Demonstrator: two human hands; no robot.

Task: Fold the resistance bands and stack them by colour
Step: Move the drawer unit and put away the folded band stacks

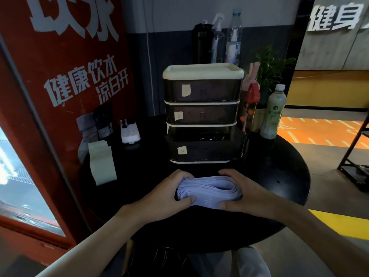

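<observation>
Far to the left of the hands, a pale green folded band stack (102,163) lies on the round black table (279,176), well apart from them, with a white power strip (130,131) beyond it. The left hand (167,193) curls around the left end of a bundle of lilac resistance bands (209,191), thumb pressing the near edge and fingers wrapped over the far side. The bundle lies flat on the table between both hands, its folded layers showing at the left end and looped at the right. The right hand (244,193) clasps the right end in the same way, thumb on the near edge. Straight beyond the hands stands a three-drawer organiser (202,114), its bottom drawer pulled open toward them. Further right of it stands a pale green bottle (272,112).
</observation>
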